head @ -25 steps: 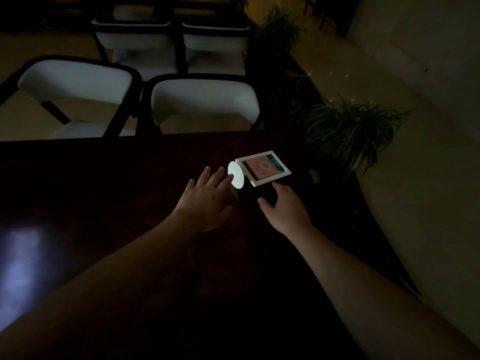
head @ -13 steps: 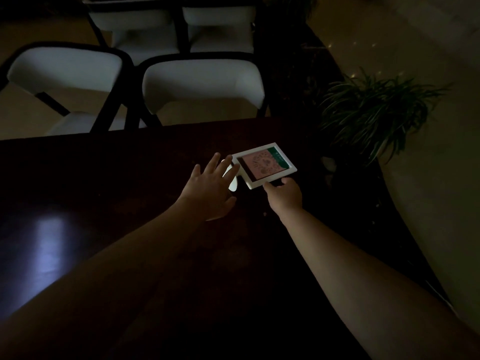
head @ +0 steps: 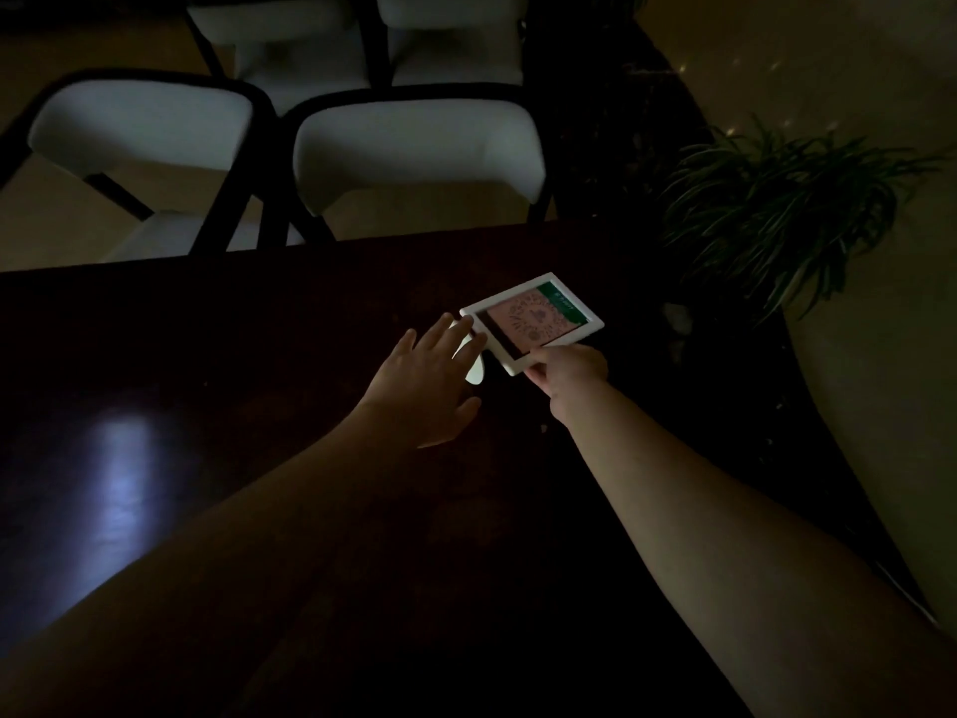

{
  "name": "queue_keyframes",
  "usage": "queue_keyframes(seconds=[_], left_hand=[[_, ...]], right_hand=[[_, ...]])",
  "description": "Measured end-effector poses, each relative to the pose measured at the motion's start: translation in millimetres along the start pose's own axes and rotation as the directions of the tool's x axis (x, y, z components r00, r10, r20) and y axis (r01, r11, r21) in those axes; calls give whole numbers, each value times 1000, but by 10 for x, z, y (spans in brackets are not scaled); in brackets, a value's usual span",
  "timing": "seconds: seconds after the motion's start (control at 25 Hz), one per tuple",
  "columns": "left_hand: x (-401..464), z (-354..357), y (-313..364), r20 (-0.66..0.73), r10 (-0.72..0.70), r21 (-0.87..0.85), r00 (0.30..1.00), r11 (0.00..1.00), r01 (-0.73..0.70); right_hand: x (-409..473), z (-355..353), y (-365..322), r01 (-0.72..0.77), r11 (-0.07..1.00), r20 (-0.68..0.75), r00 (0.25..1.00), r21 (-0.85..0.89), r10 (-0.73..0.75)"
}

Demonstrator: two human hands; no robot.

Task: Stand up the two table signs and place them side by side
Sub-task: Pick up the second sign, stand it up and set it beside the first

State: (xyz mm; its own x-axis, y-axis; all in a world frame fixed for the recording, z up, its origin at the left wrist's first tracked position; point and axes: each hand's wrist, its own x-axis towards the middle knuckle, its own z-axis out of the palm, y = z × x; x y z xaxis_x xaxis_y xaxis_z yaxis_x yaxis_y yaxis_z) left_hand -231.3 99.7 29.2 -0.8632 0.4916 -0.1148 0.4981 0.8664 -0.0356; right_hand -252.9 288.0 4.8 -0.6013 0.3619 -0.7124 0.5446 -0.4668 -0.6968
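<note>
A white-framed table sign [head: 533,321] with a pink printed face and a green strip lies tilted on the dark table [head: 207,406], near its far right corner. My right hand [head: 569,373] pinches the sign's near edge between thumb and fingers. My left hand [head: 430,386] is spread flat over the sign's round white base [head: 474,367], which shows only partly under my fingers. The scene is very dim, and I see only this one sign.
Two white chairs with dark frames [head: 414,147] stand behind the table's far edge, with two more beyond them. A potted plant with long leaves [head: 777,209] stands on the floor just past the table's right corner.
My right hand moved forward and took hold of the sign's near edge. My left hand slid over the round base, which now shows less. The sign has shifted slightly right.
</note>
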Motion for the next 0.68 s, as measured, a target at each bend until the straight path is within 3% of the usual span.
queue_keyframes(seconds=[0.4, 0.68], left_hand=[[-552, -2, -6, -6, -57, -91, 998, 994, 57], [-906, 154, 47, 7, -63, -148, 998, 987, 63]], right_hand=[[-308, 121, -25, 180, 982, 142, 975, -60, -171], [-598, 168, 51, 410, 882, 240, 903, -231, -356]])
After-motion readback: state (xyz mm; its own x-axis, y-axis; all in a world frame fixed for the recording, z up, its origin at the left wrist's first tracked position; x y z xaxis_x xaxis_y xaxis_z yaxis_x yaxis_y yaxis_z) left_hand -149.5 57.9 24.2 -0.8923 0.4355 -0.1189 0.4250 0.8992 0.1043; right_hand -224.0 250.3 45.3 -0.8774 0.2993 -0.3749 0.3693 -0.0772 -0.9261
